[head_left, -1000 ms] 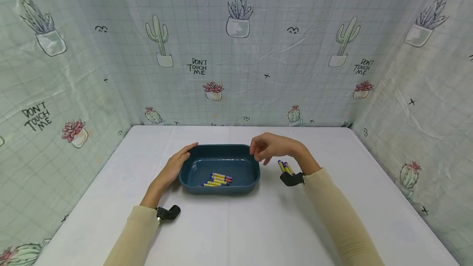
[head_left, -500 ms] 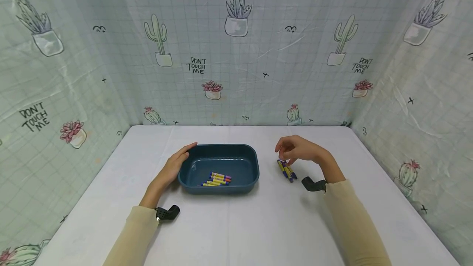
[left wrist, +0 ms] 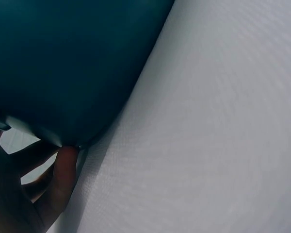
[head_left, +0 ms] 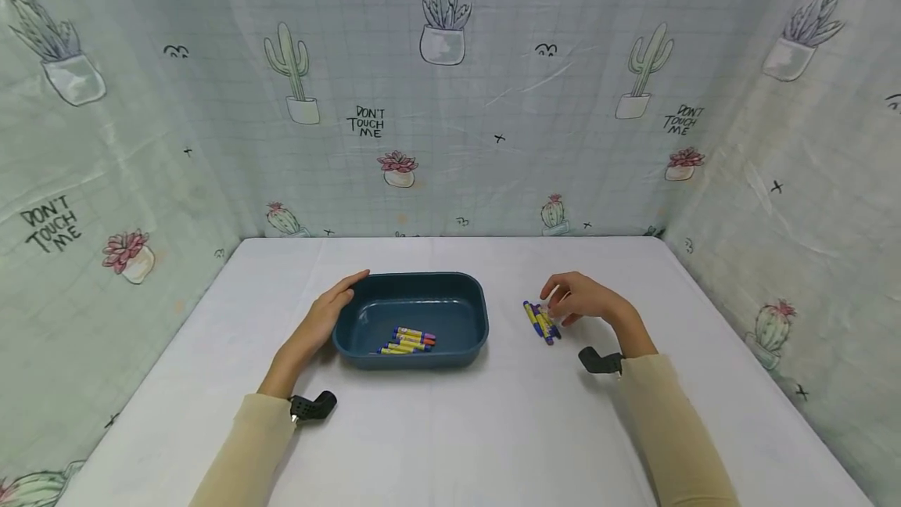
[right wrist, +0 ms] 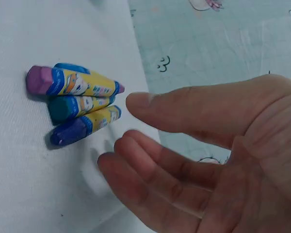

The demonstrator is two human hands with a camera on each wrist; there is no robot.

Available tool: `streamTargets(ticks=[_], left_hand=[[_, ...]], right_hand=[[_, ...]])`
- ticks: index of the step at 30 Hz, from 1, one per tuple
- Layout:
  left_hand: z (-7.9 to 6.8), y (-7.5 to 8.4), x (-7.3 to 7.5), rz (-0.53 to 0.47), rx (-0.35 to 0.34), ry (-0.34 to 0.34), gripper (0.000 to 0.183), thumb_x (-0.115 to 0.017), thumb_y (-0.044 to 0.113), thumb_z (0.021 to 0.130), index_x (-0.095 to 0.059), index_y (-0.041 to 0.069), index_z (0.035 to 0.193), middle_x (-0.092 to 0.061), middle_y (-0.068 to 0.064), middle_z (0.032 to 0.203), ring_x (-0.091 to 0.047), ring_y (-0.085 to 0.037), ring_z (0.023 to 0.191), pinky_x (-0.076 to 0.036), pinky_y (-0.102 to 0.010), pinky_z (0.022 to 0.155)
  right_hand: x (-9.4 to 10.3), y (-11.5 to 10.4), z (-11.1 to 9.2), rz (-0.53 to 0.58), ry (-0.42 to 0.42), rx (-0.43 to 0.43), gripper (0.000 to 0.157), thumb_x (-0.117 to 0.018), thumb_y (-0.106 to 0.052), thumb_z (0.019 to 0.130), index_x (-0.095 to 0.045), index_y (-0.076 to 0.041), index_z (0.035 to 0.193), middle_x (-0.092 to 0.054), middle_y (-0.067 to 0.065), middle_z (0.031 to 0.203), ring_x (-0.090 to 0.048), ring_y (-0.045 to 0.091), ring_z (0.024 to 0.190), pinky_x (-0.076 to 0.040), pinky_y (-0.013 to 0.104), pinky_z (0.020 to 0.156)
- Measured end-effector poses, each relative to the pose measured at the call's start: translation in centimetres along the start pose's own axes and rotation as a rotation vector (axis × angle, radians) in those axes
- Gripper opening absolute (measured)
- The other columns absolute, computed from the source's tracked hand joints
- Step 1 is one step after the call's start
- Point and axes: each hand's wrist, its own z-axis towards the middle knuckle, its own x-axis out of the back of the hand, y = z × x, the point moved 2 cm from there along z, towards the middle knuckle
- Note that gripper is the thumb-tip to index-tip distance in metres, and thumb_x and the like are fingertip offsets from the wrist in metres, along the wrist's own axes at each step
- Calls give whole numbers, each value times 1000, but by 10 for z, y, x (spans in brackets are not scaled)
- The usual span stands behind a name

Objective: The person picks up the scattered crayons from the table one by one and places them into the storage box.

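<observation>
A dark blue rectangular dish lies on the white table, with several yellow-wrapped crayons side by side in its near part. My left hand holds the dish at its left side, thumb at the rim; the left wrist view shows fingertips against the dark wall. Right of the dish, a small pile of crayons rests on the cloth. My right hand hovers just beside that pile, thumb and fingers apart with nothing between them. In the right wrist view, a purple-pink crayon lies on top of others.
White cloth covers the table. Behind and at both sides stands a patterned curtain with cactus drawings. Each wrist wears a black camera mount, such as the right one.
My right hand has moved from the dish's right rim over to the crayon pile, its fingers spreading. The left hand stays on the dish. The head view has shifted slightly.
</observation>
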Motion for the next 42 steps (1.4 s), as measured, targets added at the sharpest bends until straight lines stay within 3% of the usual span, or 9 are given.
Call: streamTargets(ticks=[12, 20, 42], left_hand=[[4, 1, 1, 2, -21, -4, 48, -29, 29, 114, -38, 26, 161, -33, -5, 170, -23, -36, 160, -17, -66, 128], [4, 2, 3, 10, -8, 1, 48, -29, 29, 114, -39, 27, 161, -34, -5, 169, -23, -36, 160, -17, -66, 127], [0, -3, 2, -12, -21, -7, 47, -31, 28, 114, -40, 24, 160, -34, -6, 169, -22, -38, 160, -16, -66, 127]], right_hand=[[-1, 10, 4, -5, -34, -91, 44, -70, -3, 89, -60, 2, 132, -64, 11, 95, -63, 19, 80, -64, 36, 76], [-3, 7, 4, -38, -43, -79, 50, -70, -1, 90, -59, 0, 138, -63, 10, 92, -62, 19, 79, -61, 32, 73], [-13, 3, 7, -28, -49, -99, 50, -70, 3, 82, -56, 0, 131, -62, 12, 93, -63, 20, 78, -61, 32, 72]])
